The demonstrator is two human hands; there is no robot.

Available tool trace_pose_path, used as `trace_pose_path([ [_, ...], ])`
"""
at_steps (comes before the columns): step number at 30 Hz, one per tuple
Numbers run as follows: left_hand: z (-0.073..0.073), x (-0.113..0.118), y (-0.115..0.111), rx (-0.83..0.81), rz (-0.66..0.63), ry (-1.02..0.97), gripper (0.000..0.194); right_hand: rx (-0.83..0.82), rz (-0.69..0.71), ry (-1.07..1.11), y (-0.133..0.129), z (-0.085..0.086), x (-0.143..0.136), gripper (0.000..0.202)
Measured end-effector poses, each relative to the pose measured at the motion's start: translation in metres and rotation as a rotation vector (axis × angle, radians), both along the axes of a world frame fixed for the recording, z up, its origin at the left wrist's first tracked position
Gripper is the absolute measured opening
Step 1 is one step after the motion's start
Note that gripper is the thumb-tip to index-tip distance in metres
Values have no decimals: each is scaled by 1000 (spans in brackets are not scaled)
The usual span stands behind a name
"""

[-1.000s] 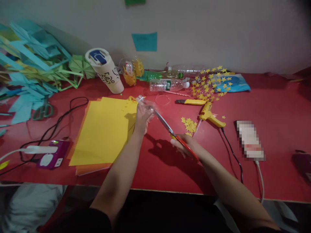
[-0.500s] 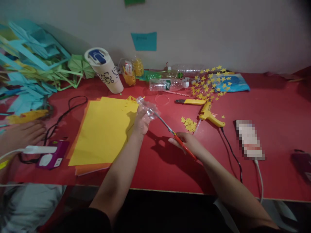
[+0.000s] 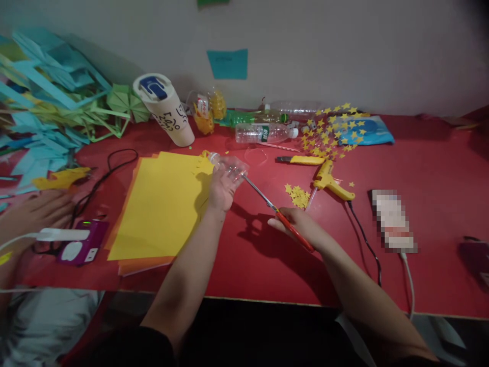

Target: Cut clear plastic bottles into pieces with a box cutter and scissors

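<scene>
My left hand [image 3: 222, 189] holds a clear cut plastic bottle piece [image 3: 233, 165], its neck pointing to the upper left and the fingers partly behind the clear plastic. Red-handled scissors [image 3: 286, 223] are in my right hand [image 3: 300, 224], the blades reaching up and left so that their tips meet the edge of the plastic. Under and left of my left hand lies a stack of yellow paper [image 3: 160, 209] with orange sheets beneath. A small pile of yellow stars [image 3: 298, 196] lies above my right hand.
A yellow glue gun [image 3: 332, 181], a cutter [image 3: 300, 160], a phone [image 3: 393, 219] and plastic bottles [image 3: 263, 133] lie on the red table. A white tumbler [image 3: 164, 109] stands behind the paper. Another person's hand [image 3: 38, 214] rests beside a purple box [image 3: 82, 244] at left.
The bottle piece has turned and shifted slightly left in my left hand, whose fingers are more spread. My right hand with the scissors has moved slightly right. The other person's yellow object has moved right.
</scene>
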State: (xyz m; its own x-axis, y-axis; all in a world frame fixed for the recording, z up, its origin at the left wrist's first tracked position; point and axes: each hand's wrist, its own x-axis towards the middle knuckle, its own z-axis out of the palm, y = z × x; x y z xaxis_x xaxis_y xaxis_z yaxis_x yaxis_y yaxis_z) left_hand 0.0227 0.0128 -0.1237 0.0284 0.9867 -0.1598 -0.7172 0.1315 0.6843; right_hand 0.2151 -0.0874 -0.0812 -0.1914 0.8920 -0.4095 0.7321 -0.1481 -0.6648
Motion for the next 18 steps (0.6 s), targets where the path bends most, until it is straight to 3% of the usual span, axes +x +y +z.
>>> trace_pose_path([
  [5,2,-1,-3,33,-42,47,31,-52,-14,105,0,0,-1,67],
  [10,3,1,-4,30,-37,77,39,-54,0,104,0,1,-1,65],
  [18,-2,7,-2,-48,23,236,43,-104,-10,147,-1,-15,0,63],
])
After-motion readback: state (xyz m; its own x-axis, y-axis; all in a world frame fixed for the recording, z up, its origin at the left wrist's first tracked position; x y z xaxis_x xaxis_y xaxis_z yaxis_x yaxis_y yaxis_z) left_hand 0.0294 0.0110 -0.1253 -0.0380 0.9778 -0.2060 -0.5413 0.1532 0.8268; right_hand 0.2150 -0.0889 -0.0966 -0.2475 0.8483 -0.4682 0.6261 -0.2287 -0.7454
